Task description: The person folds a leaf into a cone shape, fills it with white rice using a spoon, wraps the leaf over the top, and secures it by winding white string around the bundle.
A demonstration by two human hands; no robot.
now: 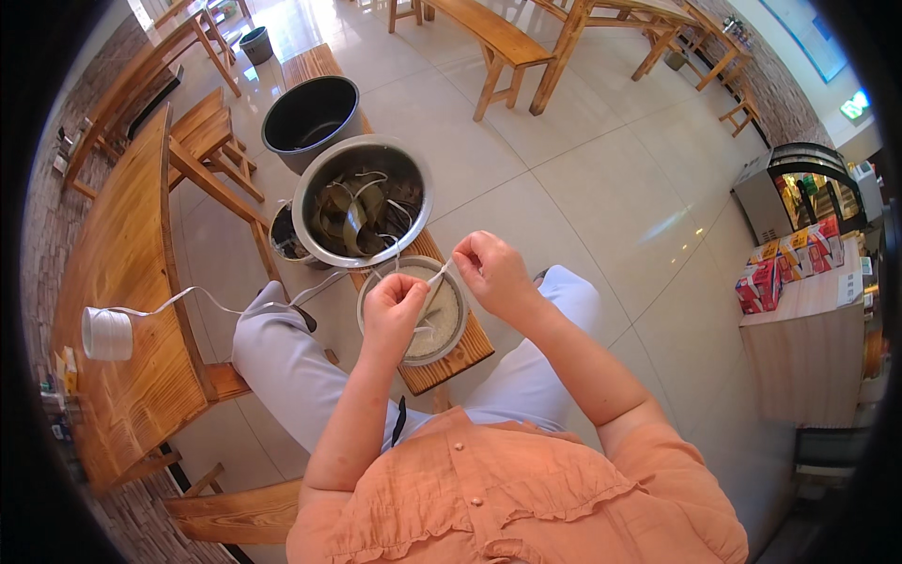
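Observation:
A white string (438,278) passes between my two hands above a metal bowl of white rice (464,326). My left hand (393,308) is closed in a pinch on it, over the left half of the bowl. To the upper right, my right hand (494,273) also pinches the string, just past the bowl's rim. Beneath my hands, a pale loose piece lies on the rice (445,320); its kind is unclear. Just beyond is a larger steel basin (422,179) with long green leaves (362,211) and more white strands in it.
The bowls stand on a wooden bench (449,361) between my knees, with a dark pot (358,122) behind. A white spool (107,335) on the left table (141,395) trails string across my left leg. Red boxes (759,286) sit on a counter at right.

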